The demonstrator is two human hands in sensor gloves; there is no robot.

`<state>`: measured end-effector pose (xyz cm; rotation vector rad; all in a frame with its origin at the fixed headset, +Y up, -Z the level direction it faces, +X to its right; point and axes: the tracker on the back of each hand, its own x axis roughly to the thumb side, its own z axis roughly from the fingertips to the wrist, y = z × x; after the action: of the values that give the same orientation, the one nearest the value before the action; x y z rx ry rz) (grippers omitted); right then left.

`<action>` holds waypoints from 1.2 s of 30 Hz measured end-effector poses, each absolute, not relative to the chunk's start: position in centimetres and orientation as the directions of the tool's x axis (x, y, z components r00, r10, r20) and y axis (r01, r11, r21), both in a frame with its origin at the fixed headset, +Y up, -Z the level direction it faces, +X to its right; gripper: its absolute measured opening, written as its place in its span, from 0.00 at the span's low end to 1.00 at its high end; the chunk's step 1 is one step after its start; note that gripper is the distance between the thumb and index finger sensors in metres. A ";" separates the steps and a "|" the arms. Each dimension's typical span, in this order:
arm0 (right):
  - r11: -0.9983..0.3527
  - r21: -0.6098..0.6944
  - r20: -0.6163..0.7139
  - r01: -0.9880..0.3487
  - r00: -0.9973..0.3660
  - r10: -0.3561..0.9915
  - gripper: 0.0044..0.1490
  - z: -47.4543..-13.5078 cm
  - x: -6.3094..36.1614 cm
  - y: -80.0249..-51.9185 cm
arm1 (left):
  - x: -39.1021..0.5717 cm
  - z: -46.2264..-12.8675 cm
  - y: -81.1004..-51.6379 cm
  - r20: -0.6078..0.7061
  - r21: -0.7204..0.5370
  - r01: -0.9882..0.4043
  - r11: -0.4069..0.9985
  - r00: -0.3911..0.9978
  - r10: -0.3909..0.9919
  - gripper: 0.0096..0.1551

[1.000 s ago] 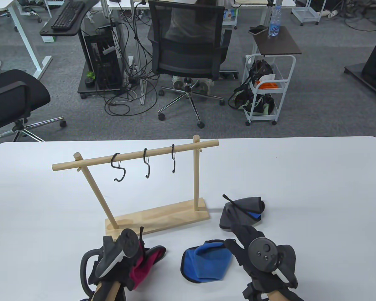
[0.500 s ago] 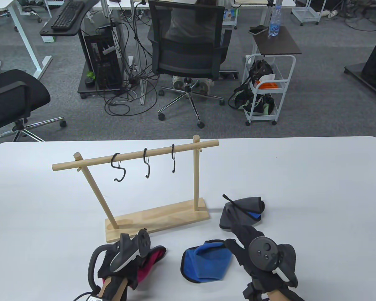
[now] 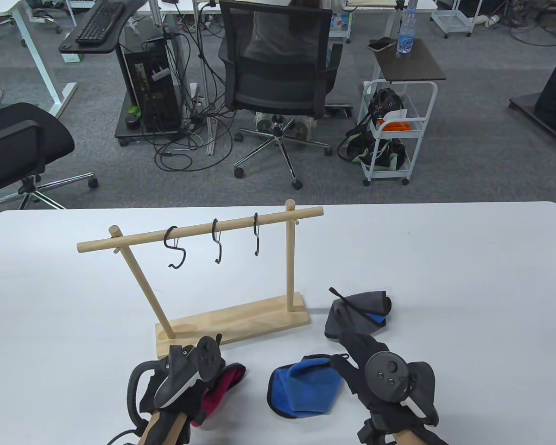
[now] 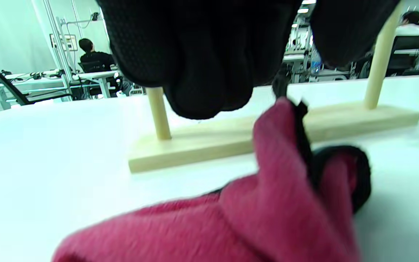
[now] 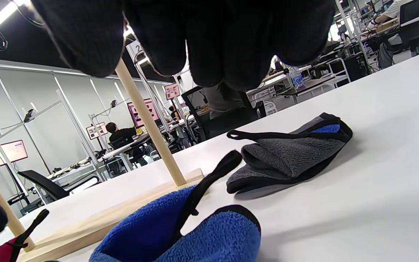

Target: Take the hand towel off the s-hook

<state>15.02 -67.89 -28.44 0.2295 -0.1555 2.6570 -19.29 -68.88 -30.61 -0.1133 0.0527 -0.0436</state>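
A wooden rack carries three black S-hooks, all bare. A red hand towel lies on the table in front of the rack base. My left hand hovers over it. In the left wrist view the towel peaks upward, and its black loop runs up between my fingers and thumb, seemingly pinched. My right hand is empty, fingers spread, between a blue towel and a grey towel. In the right wrist view its fingers hang above the table.
The blue towel and grey towel lie flat, their stiff loops sticking out. The rack's right post stands just behind the blue towel. The white table extends right; office chairs and a cart stand beyond its far edge.
My left hand has shifted a little to the right over the red towel, and the loop tip moved with it. The right hand and the other towels have barely moved.
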 end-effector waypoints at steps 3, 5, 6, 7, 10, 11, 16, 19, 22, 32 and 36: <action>-0.886 -0.068 0.194 -0.459 -0.877 0.440 0.37 -28.4 14.9 -68.0 | -18.7 -30.0 -67.2 -0.027 -0.043 0.000 0.999 1.000 -0.001 0.47; -0.888 -0.067 0.198 -0.455 -0.879 0.435 0.37 -28.3 14.7 -68.0 | -18.3 -29.5 -66.3 -0.012 0.007 -0.029 1.000 1.000 0.029 0.49; -0.889 -0.065 0.200 -0.453 -0.879 0.433 0.37 -28.3 14.6 -68.0 | -18.1 -29.3 -66.0 -0.004 0.029 -0.043 0.999 0.999 0.043 0.50; -0.891 -0.063 0.203 -0.450 -0.880 0.430 0.37 -28.3 14.5 -68.0 | -17.9 -29.0 -65.6 0.007 0.053 -0.062 0.997 0.998 0.062 0.51; -0.894 -0.067 0.213 -0.442 -0.882 0.420 0.38 -28.1 14.2 -68.0 | -17.3 -28.5 -64.9 0.031 0.116 -0.110 0.987 0.994 0.107 0.53; -0.895 -0.069 0.217 -0.440 -0.883 0.417 0.38 -28.0 14.1 -67.9 | -17.1 -28.3 -64.7 0.039 0.134 -0.129 0.983 0.991 0.125 0.53; -0.901 -0.063 0.237 -0.428 -0.884 0.403 0.38 -27.8 13.6 -68.0 | -16.2 -27.5 -64.5 0.089 0.214 -0.217 0.953 0.975 0.202 0.46; -0.905 -0.061 0.249 -0.420 -0.885 0.394 0.38 -27.6 13.3 -68.0 | -15.5 -27.1 -64.8 0.127 0.258 -0.248 0.934 0.967 0.221 0.41; -0.907 -0.059 0.259 -0.417 -0.884 0.390 0.39 -27.5 13.0 -68.0 | -15.0 -26.8 -65.2 0.158 0.265 -0.263 0.928 0.961 0.228 0.42; -0.911 -0.057 0.286 -0.408 -0.881 0.377 0.40 -27.3 12.6 -68.2 | -13.8 -26.5 -66.8 0.229 0.210 -0.284 0.936 0.944 0.236 0.42; -0.913 -0.052 0.294 -0.404 -0.880 0.372 0.41 -27.3 12.5 -68.2 | -13.6 -26.6 -67.4 0.242 0.180 -0.291 0.939 0.939 0.245 0.42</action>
<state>12.45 -68.16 -27.27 0.3924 -0.1564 2.7050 -13.56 -67.37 -26.58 0.2157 -0.2183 0.2761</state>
